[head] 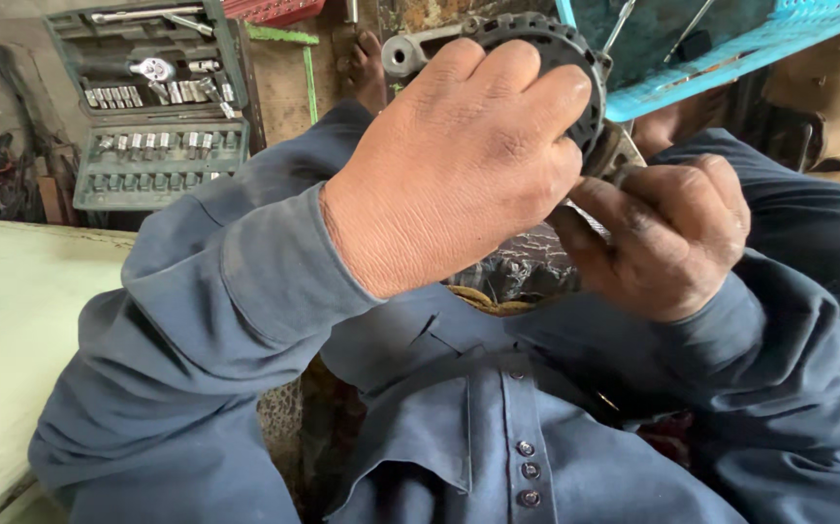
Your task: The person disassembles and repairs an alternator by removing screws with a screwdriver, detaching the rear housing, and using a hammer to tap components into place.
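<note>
Our left hand [459, 165] grips the round black metal housing [575, 58] — our right hand [667, 238] closes on, perhaps, a small tool.

The left hand [459, 165] hides most of the round metal part [546, 49].

Single head-worn camera, looking steeply down the wearer's own chest. Very close range: left hand [454, 170] fills centre frame. Socket set case [153, 107] lies beyond, upper left.

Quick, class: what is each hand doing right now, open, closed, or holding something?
Left hand: closed over the round black metal part, holding it up.
Right hand: closed, fingers curled at the part's lower edge; what they pinch cannot be told.
</note>
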